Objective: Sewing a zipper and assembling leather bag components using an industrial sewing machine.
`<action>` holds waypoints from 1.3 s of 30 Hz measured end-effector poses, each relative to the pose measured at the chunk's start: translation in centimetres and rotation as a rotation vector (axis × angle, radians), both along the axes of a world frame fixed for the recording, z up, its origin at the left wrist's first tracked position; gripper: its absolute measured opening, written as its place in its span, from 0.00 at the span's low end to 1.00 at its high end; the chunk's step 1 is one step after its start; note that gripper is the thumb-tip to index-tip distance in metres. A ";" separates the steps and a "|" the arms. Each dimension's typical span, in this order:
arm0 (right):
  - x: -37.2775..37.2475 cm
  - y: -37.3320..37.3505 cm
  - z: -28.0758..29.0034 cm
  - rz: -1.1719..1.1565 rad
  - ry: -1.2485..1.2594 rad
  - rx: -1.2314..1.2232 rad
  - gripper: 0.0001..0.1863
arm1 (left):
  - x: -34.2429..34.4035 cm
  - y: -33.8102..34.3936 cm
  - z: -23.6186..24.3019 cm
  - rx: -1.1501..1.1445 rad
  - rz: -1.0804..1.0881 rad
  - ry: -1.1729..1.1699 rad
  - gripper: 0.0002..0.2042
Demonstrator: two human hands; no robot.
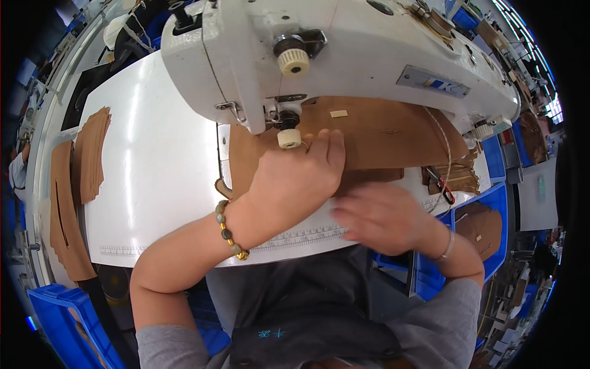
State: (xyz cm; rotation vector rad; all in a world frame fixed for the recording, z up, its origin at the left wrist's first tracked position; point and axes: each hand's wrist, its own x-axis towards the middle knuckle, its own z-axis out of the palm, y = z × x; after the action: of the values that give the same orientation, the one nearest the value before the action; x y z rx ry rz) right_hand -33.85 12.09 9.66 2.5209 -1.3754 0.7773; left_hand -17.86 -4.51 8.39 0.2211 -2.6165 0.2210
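Note:
A white sewing machine (369, 67) stands across the table, and a large brown panel (393, 135) lies beneath its arm. The panel looks like leather or cloth and carries a small cream tag (338, 114). Beside the needle area, just below a cream knob (289, 138), my left hand (301, 169) rests over the panel. Its fingers are bent and pressed together; what they grip, if anything, is hidden. Motion blurs my right hand (384, 218), which is over the table's front edge near the panel's lower side. I cannot make out anything in it.
Stacked brown strips (92, 154) lie at the table's left, with longer slotted pieces (64, 209) beside them. Red-handled snips (441, 186) lie by more brown pieces at the right. Blue bins (491, 246) stand at right and lower left (74, 326). A ruler scale (295, 237) runs along the front.

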 end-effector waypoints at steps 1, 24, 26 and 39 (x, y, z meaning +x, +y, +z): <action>1.5 -2.1 -0.7 -0.001 0.004 0.131 0.14 | 0.1 0.1 0.2 0.024 -0.021 0.064 0.21; -3.9 8.1 5.3 -0.580 -0.483 0.429 0.29 | 6.1 -1.6 -4.0 0.052 0.020 -0.143 0.23; -3.4 7.8 4.1 -0.987 -0.475 0.156 0.24 | 6.1 -1.6 -4.0 0.053 0.010 -0.133 0.23; -4.0 4.3 -0.8 -1.043 0.168 -0.069 0.12 | 6.0 -1.9 -3.0 0.072 0.019 -0.091 0.22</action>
State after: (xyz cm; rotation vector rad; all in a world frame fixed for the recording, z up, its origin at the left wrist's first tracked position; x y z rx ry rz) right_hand -37.89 16.37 8.88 1.3980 -2.1672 0.3536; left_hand -11.87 -6.40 5.35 0.2662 -2.7161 0.1470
